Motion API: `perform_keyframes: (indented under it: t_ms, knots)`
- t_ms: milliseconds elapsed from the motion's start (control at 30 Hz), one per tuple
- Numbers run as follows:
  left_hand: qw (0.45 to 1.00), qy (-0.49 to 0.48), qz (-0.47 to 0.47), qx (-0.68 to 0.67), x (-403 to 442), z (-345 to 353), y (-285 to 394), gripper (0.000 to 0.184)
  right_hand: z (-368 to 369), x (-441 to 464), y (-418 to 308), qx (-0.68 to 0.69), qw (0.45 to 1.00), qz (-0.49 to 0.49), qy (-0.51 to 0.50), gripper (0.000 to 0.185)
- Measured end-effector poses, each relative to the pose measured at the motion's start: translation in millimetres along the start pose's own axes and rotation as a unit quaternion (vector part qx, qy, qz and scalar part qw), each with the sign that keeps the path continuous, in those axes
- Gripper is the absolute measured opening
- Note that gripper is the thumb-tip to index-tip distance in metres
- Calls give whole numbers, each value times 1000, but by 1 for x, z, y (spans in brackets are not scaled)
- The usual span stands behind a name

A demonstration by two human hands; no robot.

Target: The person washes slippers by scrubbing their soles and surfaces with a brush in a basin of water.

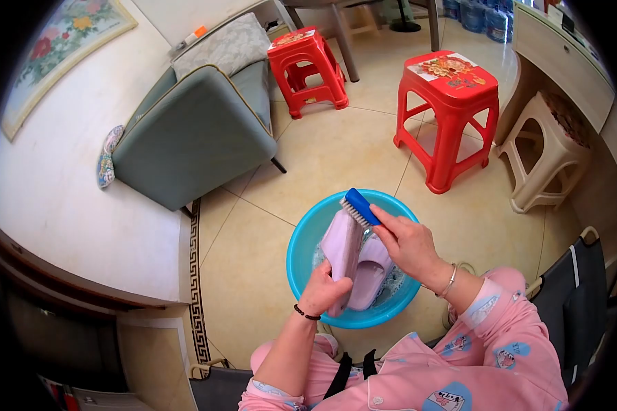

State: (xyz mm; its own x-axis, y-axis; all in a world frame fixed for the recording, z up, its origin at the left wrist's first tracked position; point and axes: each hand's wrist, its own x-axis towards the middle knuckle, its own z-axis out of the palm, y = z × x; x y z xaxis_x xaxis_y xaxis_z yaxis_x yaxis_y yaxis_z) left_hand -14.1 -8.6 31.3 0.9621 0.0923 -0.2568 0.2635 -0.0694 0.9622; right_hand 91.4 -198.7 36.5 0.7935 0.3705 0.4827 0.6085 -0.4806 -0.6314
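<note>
My left hand (322, 290) grips a pale purple slipper (341, 241), which is turned on its side above a turquoise basin (299, 277). In my right hand (410, 241) is a blue scrub brush (360, 207) with white bristles. Its bristles face the slipper's upper end, at or very near its surface; I cannot tell whether they touch. A second purple slipper (369, 274) lies in the basin, partly hidden behind the first one. Sudsy water (389, 286) shows around it.
Two red plastic stools (452, 92) (310, 72) stand ahead on the tiled floor. A grey-green sofa (199, 137) is at the left. A beige stool (545, 151) sits beneath a white desk (562, 55) at the right. Large water bottles (483, 20) stand far back.
</note>
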Motion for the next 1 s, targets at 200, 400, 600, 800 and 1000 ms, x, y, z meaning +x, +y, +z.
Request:
perform_keyframes:
  t_ms: [200,400,600,800,1000]
  knots:
    - [999,17,-10,-36,1,-3,-2,59,-3,-30,-26,-16,985,-138,-101,44]
    - [1000,15,-8,-25,0,0,-2,56,1,-6,-9,4,998,-26,-49,39]
    - [999,-7,-22,41,-1,-2,2,57,7,3,10,80,995,62,4,40]
    - [994,12,-26,-103,2,-9,-8,56,-5,-23,-26,32,990,-58,-124,39]
    - [979,-44,-55,-190,0,-7,-3,60,15,-8,-2,105,993,39,-28,38]
